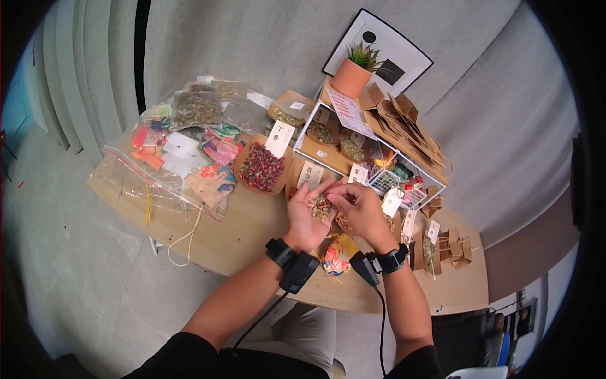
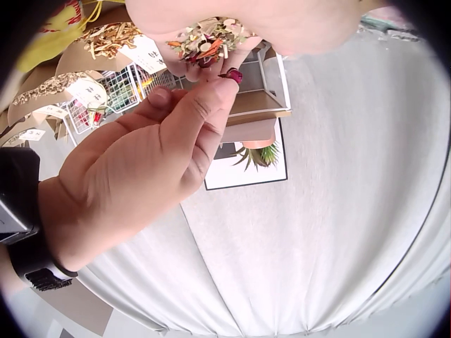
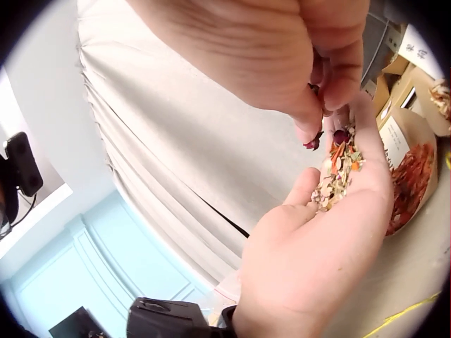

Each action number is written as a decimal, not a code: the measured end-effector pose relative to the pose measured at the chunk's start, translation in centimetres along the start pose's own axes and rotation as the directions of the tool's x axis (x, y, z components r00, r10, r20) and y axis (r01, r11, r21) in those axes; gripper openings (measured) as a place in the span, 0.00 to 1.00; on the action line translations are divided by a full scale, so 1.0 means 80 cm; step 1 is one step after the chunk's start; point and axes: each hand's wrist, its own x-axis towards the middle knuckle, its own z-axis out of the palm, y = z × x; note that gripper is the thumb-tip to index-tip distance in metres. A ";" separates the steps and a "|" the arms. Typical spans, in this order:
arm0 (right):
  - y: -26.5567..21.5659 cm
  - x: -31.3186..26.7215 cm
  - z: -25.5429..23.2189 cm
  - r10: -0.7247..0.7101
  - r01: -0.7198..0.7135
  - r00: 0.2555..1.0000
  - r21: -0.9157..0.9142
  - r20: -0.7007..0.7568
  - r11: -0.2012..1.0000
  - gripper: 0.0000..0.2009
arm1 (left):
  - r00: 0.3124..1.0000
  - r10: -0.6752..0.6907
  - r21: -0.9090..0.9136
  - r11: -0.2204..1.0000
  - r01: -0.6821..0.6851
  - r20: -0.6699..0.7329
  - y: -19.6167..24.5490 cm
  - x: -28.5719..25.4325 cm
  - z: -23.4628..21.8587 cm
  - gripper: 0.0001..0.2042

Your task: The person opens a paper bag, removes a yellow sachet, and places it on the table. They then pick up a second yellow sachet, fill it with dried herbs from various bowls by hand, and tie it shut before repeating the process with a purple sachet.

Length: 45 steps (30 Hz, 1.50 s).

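Palm up, my left hand carries a small heap of mixed dried herbs, with orange shreds and a dark red bud showing in the right wrist view. My right hand is just above its fingers; thumb and fingertips pinch a dark red dried bud, also visible in the right wrist view. Below both hands in the head view lies a colourful patterned pouch. Left of the hands, a paper tray holds dark red dried buds with a white label.
Clear bags and patterned pouches lie at the table's left. Behind the hands stands a white-framed shelf with herb trays, a potted plant and paper bags. More labelled herb packets line the right side.
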 end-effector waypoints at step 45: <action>-0.016 0.022 -0.021 -0.047 0.080 0.983 -0.189 0.175 0.979 0.09 | 0.997 0.069 -0.027 0.997 -0.070 -0.019 -0.001 -0.003 0.005 0.25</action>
